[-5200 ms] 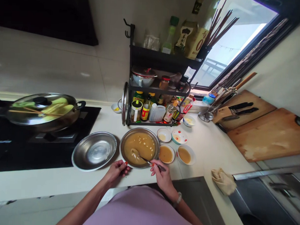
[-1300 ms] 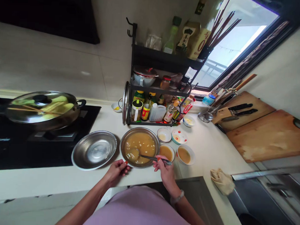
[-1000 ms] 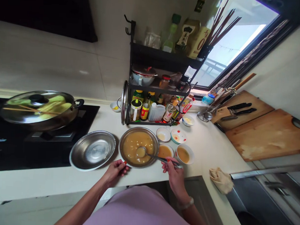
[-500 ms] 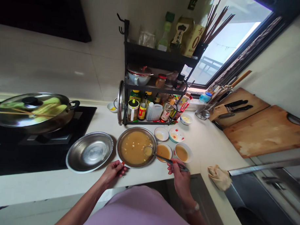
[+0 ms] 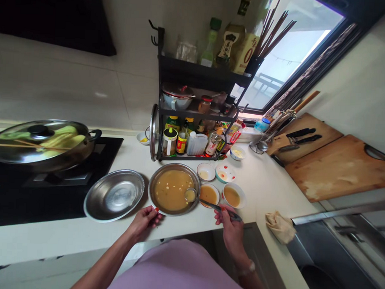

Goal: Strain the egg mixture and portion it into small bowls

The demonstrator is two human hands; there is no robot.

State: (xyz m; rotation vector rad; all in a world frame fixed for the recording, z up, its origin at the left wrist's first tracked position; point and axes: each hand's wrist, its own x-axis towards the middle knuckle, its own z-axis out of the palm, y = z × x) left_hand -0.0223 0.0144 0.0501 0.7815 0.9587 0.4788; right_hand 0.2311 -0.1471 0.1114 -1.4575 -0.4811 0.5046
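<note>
My right hand (image 5: 230,224) is closed around the dark handle of a ladle (image 5: 212,205). The ladle's round bowl rests at the right side of a metal basin (image 5: 151,189) of thin brown liquid with pale bits floating in it. At the basin's front left rim, my left hand (image 5: 146,218) grips the edge between thumb and fingers. Beneath the ladle handle sits a small bowl of brown liquid (image 5: 209,195), and a second white bowl (image 5: 243,198) of similar liquid stands to its right. Another metal basin (image 5: 92,204), with nothing in it, lies to the left.
Small bowls (image 5: 207,167) stand behind the basin, below a black spice rack (image 5: 196,115) of bottles. A lidded pan (image 5: 44,141) occupies the stove on the left. Cutting boards (image 5: 339,170) and knives (image 5: 302,133) are on the right, near a cloth (image 5: 280,227) and sink.
Both hands keep their holds and the ladle stays at the basin's right side. The whole view has shifted very slightly; the floating bits sit a little differently.
</note>
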